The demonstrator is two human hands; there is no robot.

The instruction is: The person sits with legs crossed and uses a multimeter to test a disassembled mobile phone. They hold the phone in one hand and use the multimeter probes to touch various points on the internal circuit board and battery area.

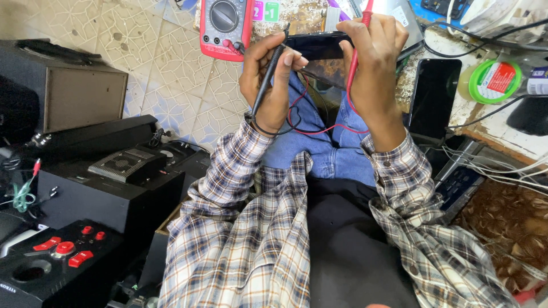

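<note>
Both hands are gripping a flat black glossy phone (317,45) held up over the lap: the left hand (267,85) is closing around its left end while pinching a slim black probe (268,80), the right hand (374,63) is clamping its right end along with a thin red probe (355,60). Red and black leads (311,122) are looping down from the probes over the jeans, a red boxy multimeter (225,27) with a round dial is lying on the tiled floor. A second dark slab phone (434,97) is resting on the worn desk (485,128) beside a round green-rimmed tub (492,81), contents unreadable.
</note>
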